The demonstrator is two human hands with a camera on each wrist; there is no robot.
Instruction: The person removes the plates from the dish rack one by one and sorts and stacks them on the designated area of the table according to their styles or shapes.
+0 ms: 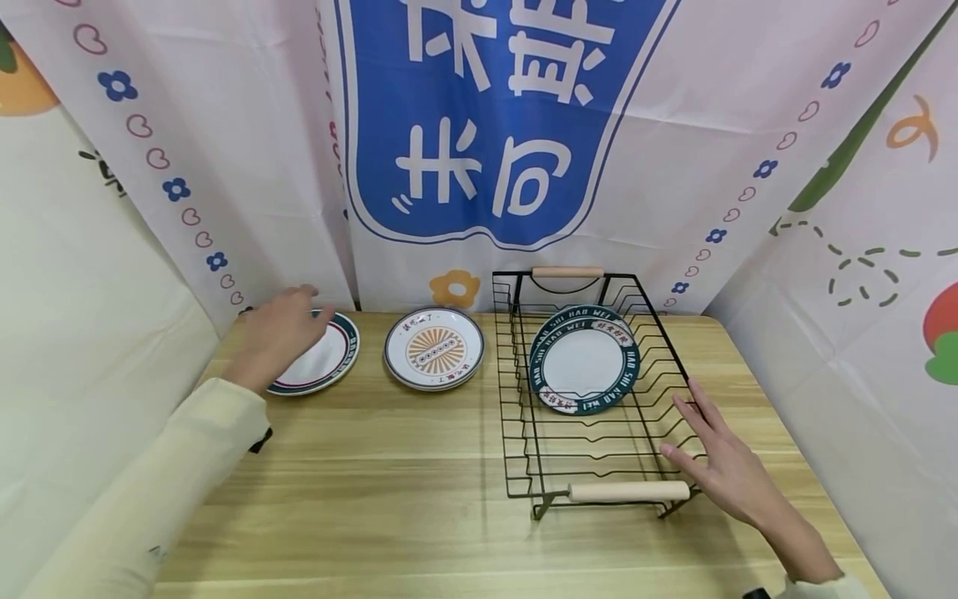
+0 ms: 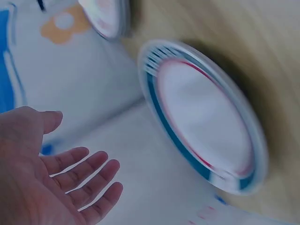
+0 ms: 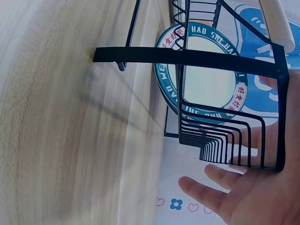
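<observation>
My left hand (image 1: 288, 329) hovers above a white plate (image 1: 329, 362) with a green rim and a red inner ring. In the left wrist view its fingers (image 2: 96, 171) are spread apart from that plate, with nothing in them. At the right, my right hand (image 1: 722, 462) rests with extended fingers against the side of a black wire dish rack (image 1: 520, 449) with wooden handles. Two green-rimmed plates (image 1: 587, 366) stand tilted in the rack's slots, one behind the other. In the right wrist view several right-hand fingers (image 3: 206, 192) lie along the rack's outer side.
Between the left plate and the rack lies a small stack of white plates (image 1: 434, 349) with an orange sunburst print. A wooden table (image 1: 359, 499) carries everything. A printed curtain (image 1: 284, 166) hangs behind it, and white cloth flanks both sides.
</observation>
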